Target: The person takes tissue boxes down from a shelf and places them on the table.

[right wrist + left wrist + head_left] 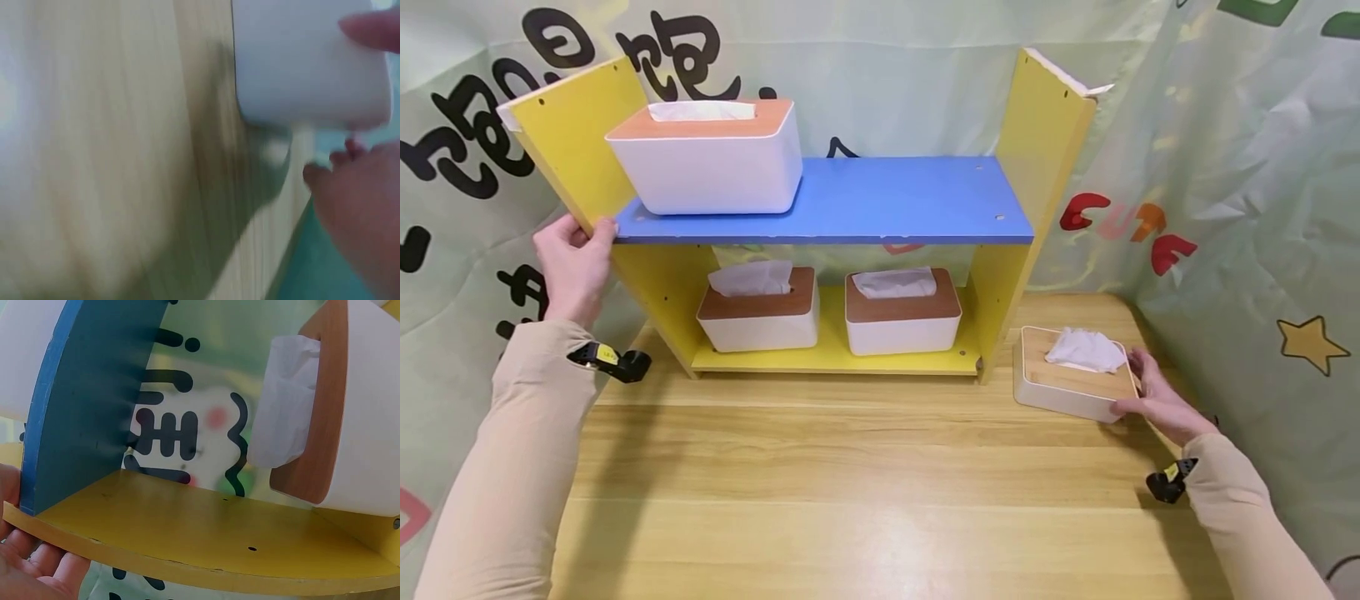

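My left hand (576, 267) grips the front edge of the shelf's yellow left side panel (576, 133), its thumb beside the end of the blue board (895, 200). The left wrist view shows its fingers (47, 559) curled at the outer side of that panel. On the table to the right, my right hand (1165, 400) holds the right end of a low white tissue box (1067, 400) with a light wooden lid. Its thumb (375, 31) lies on the box's white side; the right wrist view is blurred. A white tissue (1085, 350) sticks out of this box.
A large tissue box (715, 175) stands on the blue board at the left. Below, two tissue boxes with brown lids, a left one (763, 329) and a right one (902, 333), sit on the yellow bottom board. Printed curtains (1247, 167) hang close behind and beside the table (850, 483).
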`<state>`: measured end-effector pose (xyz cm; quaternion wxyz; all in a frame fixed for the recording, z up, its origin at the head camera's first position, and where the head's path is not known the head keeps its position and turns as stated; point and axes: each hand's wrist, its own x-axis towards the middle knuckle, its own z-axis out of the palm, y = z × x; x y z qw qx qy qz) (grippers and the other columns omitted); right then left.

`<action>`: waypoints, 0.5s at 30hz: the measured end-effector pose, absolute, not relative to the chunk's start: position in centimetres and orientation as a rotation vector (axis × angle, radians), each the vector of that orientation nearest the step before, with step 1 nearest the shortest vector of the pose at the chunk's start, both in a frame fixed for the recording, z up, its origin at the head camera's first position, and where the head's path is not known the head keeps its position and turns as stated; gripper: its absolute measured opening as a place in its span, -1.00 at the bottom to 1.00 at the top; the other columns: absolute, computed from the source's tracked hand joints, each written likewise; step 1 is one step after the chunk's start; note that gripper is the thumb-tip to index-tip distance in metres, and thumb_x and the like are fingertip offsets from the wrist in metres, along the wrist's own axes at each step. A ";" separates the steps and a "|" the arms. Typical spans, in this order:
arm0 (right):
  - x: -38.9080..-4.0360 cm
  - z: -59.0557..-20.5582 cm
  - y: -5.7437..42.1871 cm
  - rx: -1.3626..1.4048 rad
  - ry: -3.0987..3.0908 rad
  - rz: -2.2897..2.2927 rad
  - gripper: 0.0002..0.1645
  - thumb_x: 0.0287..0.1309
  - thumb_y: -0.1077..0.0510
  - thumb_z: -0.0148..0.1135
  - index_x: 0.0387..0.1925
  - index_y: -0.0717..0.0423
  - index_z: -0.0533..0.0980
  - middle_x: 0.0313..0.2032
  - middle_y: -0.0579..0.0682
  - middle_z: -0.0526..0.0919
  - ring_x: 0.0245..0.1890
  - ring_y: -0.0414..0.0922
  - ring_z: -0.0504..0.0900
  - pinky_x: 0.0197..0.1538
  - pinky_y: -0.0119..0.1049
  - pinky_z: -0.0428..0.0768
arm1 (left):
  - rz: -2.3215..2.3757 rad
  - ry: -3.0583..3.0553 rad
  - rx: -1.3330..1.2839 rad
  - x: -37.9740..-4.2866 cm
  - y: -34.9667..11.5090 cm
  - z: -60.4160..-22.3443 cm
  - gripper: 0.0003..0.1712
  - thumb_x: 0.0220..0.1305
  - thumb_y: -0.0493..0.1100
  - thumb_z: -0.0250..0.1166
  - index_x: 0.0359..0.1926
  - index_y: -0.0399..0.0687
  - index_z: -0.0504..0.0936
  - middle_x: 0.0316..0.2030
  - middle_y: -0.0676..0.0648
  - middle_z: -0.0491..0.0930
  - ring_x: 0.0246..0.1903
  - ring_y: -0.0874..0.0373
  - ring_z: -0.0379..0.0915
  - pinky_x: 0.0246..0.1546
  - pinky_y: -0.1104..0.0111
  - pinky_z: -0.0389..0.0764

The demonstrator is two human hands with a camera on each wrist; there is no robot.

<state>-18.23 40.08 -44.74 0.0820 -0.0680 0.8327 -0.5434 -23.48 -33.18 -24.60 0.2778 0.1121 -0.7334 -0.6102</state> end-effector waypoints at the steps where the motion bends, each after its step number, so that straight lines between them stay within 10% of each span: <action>1: -18.1 -44.7 39.7 -0.175 2.510 -1.613 0.31 0.08 0.41 0.19 0.50 0.31 -0.57 0.49 0.51 -0.52 0.51 0.31 -0.50 0.39 -0.72 -0.18 | -1.634 -1.975 0.304 -23.5 -33.2 -24.6 -0.91 0.34 -0.16 0.24 -0.20 0.11 0.66 -0.54 0.34 0.62 -0.41 0.41 0.50 -0.46 0.64 0.43; 6: -17.1 -44.6 37.2 0.029 2.678 -1.572 0.26 0.13 0.33 0.25 0.54 0.31 -0.42 0.51 0.51 -0.40 0.52 0.38 -0.36 0.54 0.22 -0.31 | -1.631 -1.977 0.302 -23.5 -33.2 -24.6 -0.91 0.35 -0.15 0.25 -0.18 0.10 0.66 -0.54 0.35 0.63 -0.41 0.43 0.51 -0.43 0.66 0.45; 15: -16.2 -45.0 33.0 0.415 2.928 -1.382 0.40 0.15 -0.20 0.38 0.55 0.31 -0.36 0.51 0.51 -0.29 0.48 0.49 -0.12 0.45 0.42 -0.01 | -1.640 -1.966 0.305 -23.4 -33.2 -24.7 -0.92 0.35 -0.15 0.25 -0.18 0.10 0.65 -0.52 0.33 0.63 -0.41 0.42 0.51 -0.45 0.65 0.45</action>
